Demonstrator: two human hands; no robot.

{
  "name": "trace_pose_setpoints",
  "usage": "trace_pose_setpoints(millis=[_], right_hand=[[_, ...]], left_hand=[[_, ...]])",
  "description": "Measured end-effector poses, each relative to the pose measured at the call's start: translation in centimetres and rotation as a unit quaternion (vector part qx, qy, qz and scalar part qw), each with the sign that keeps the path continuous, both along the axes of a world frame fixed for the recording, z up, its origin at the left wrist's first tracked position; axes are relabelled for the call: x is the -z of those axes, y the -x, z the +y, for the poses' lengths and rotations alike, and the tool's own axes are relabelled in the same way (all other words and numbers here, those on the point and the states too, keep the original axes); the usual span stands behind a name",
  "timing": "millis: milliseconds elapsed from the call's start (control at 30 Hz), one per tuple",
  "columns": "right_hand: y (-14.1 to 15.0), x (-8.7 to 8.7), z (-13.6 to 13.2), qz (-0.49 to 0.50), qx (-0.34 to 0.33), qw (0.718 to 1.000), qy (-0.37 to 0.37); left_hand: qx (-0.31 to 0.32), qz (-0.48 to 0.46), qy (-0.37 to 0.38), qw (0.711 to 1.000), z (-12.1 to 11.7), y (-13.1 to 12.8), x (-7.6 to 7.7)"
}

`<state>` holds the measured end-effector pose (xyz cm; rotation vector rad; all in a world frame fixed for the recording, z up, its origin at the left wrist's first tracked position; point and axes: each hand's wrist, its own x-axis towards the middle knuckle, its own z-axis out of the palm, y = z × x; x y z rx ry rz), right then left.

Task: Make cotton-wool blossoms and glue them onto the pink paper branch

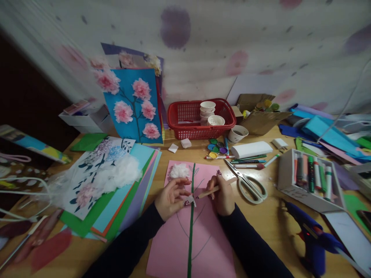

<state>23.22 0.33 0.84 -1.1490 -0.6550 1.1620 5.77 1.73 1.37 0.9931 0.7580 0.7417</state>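
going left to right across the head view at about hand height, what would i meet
Large fluffy white wad → person's left hand → dark green vertical strip → person's right hand → silver scissors with pale handles → white rectangular box holding coloured markers

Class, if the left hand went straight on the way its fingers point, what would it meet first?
Most likely the tip of the wooden stick in the right hand, just ahead of the left hand; depth is unclear, so it might pass above or below.
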Motion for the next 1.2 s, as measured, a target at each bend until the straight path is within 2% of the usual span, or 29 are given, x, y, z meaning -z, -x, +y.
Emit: trace_pose_setpoints(millis=[167,433,767,1000,1200], right_hand=[[0.2,0.4,-0.2,0.016,-0.057,0.998,-0.014],[0.6,0.5,-0.7,-0.027,-0.086,0.996,0.003],[0.9,-0.5,-0.7,-0.077,-0.054,0.995,0.021],[0.8,0.2,-0.6,-0.062,-0.038,0.997,0.026],[1.1,0.6,-0.6,-0.04,-0.035,0.998,0.023]], left_hand=[[0.012,0.019,0.007,1.0,-0.2,-0.2,0.0],[0.031,-0.005,0.024,0.999,-0.4,-0.4,-0.2],[0.012,-0.05,0.04,0.998,-0.2,-0.2,0.1],[0.01,-0.035,0.029,0.999,-0.3,-0.2,0.1],[-0.009,-0.026,0.009,1.0,-1.2,0.0,0.8]])
